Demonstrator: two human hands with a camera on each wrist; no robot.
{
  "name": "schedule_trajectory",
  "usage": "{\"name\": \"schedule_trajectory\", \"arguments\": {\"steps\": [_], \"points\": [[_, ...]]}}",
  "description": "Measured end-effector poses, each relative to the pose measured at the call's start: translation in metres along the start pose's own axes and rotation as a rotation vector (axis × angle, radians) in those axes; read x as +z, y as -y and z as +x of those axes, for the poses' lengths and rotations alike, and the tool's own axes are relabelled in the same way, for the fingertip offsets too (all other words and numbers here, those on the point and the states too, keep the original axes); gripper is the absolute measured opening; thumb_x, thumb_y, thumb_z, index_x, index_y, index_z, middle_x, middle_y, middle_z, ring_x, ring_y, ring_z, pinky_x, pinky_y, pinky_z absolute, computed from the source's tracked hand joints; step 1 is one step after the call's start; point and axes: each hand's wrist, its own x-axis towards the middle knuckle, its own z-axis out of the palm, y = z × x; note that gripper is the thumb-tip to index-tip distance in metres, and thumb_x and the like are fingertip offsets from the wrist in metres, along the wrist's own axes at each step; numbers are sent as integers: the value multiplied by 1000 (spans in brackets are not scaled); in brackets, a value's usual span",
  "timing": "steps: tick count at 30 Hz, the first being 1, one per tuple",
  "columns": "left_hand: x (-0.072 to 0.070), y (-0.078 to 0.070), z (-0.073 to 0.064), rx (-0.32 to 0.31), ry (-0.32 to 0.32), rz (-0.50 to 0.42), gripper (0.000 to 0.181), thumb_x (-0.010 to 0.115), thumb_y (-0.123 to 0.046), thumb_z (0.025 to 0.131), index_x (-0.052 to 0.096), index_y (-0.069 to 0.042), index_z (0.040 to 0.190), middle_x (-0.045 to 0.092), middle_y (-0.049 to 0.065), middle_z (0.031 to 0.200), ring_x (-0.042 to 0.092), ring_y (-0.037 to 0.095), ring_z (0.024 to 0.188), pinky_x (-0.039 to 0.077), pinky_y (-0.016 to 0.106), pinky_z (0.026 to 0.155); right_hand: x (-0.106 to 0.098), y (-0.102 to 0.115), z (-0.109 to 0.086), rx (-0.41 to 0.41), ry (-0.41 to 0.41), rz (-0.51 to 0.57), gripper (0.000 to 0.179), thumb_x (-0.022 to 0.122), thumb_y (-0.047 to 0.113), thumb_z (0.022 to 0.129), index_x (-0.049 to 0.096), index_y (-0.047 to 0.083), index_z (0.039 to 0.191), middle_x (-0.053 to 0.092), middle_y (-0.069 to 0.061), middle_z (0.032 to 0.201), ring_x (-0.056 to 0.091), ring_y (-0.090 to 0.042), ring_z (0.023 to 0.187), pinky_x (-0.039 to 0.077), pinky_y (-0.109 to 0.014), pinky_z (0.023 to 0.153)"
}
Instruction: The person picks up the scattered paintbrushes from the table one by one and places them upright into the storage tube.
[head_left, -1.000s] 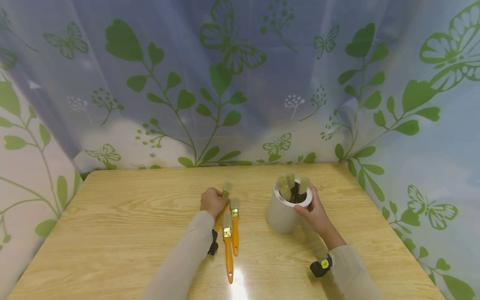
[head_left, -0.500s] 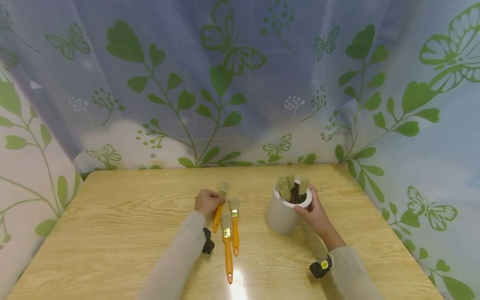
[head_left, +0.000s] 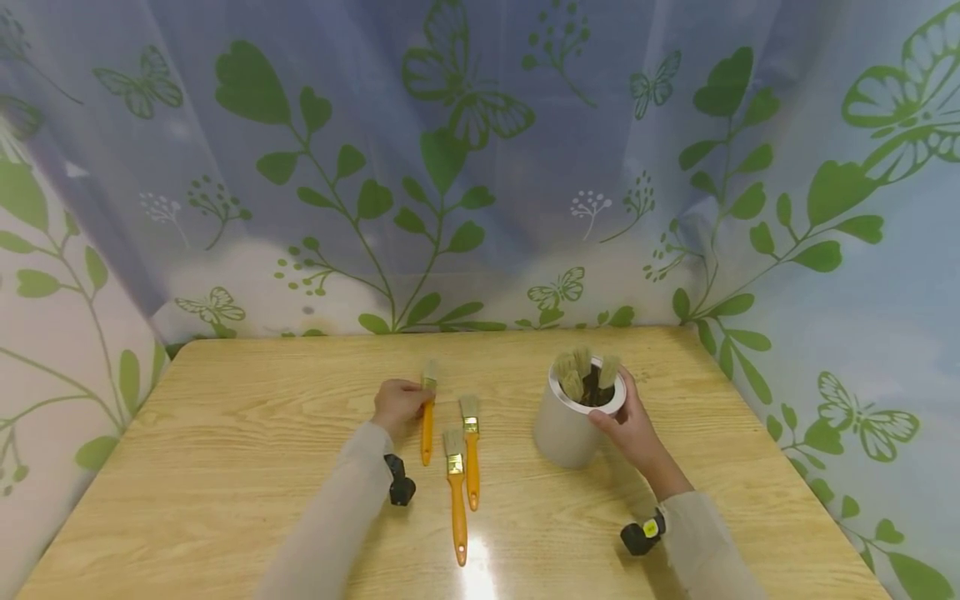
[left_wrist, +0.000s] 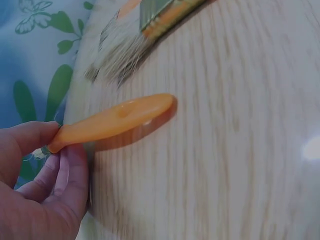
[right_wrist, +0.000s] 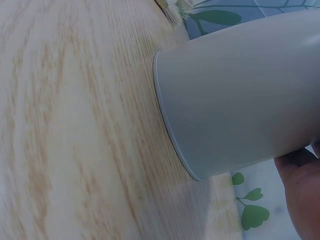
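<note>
My left hand (head_left: 399, 403) pinches a paintbrush (head_left: 427, 429) near its metal band, bristles pointing to the back of the table. In the left wrist view its orange handle (left_wrist: 117, 119) sticks out from between thumb and fingers. To its right lie two more orange-handled paintbrushes, a nearer one (head_left: 458, 508) and a farther one (head_left: 472, 462), close beside each other. My right hand (head_left: 630, 425) grips the rim of a light grey cylindrical pot (head_left: 566, 433), which stands upright. Several brushes (head_left: 573, 375) stand in it, bristles up; their handles are hidden inside.
The light wooden table (head_left: 262, 442) carries all of this. A curtain (head_left: 337, 167) with green leaves and butterflies hangs behind it and at both sides. Black cameras sit on the left wrist (head_left: 400, 481) and the right wrist (head_left: 642, 533).
My left hand has drawn its paintbrush leftward, away from the other two, and the brush now points more straight to the back. My right hand and the pot have stayed put.
</note>
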Motion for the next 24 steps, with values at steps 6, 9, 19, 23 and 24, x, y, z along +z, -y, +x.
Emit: {"name": "schedule_trajectory", "arguments": {"steps": [6,9,19,23,24], "points": [[-16,-3,-1,8,21,-47,25,70,-7,86,63,11,103,68,19,93,64,10,62,58,26,64,0,0,0,6,0,0,77,56,0,91,9,7,151,28,-24,145,40,-2,121,37,-10,96],[-23,-10,-3,32,33,-33,26,68,-7,86,63,12,103,69,20,89,64,10,60,59,29,65,0,0,0,10,1,-2,77,56,1,91,9,7,152,28,-24,145,40,-3,121,37,-9,96],[-40,-49,-4,18,114,-147,44,60,-8,93,48,11,132,59,28,121,65,8,72,56,35,85,0,1,0,8,7,4,76,56,2,92,9,8,152,28,-23,146,40,-3,122,37,-10,96],[-42,-68,-9,40,132,-196,43,58,-9,95,47,10,132,58,27,120,64,7,72,56,31,84,0,1,0,7,6,6,76,56,1,92,9,8,152,28,-23,145,40,-3,122,37,-10,96],[-42,-73,-11,49,142,-206,44,57,-10,95,46,10,133,57,27,120,64,7,73,56,30,84,0,1,0,6,7,6,76,56,2,92,9,8,152,28,-22,145,40,-4,122,37,-10,96]]}}
